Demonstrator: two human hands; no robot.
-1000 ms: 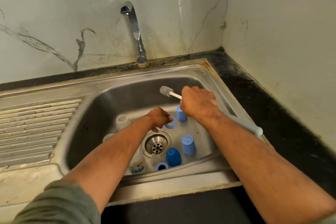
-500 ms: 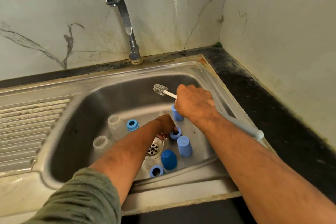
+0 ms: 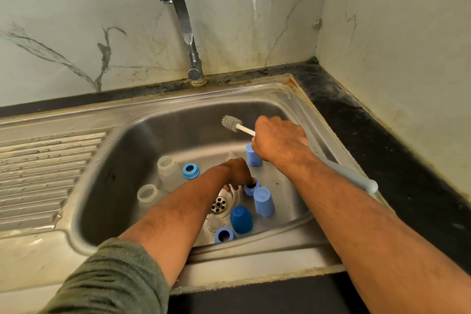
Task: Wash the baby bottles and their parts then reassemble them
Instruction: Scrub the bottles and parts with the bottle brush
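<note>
My right hand (image 3: 279, 141) grips a long bottle brush (image 3: 231, 122) above the sink, its grey bristle head pointing left. My left hand (image 3: 238, 172) reaches down to the basin floor and pinches a blue collar ring (image 3: 251, 187) next to the drain (image 3: 220, 202). Two clear bottles (image 3: 168, 169) (image 3: 147, 195) stand at the left of the basin. Another blue ring (image 3: 190, 171) sits beside them, a third (image 3: 223, 235) lies at the front. Two light blue caps (image 3: 264, 201) (image 3: 252, 155) and a dark blue cap (image 3: 241, 219) stand on the floor.
The steel sink (image 3: 254, 92) has a ribbed draining board (image 3: 43, 173) on its left. A tap (image 3: 186, 30) rises behind the basin, no water running. Dark countertop (image 3: 382, 140) runs along the right wall. A clear teat (image 3: 215, 222) lies by the drain.
My left hand moved down from holding a blue ring in the air to the basin floor beside the drain. The brush hand stayed nearly still; the camera shifted.
</note>
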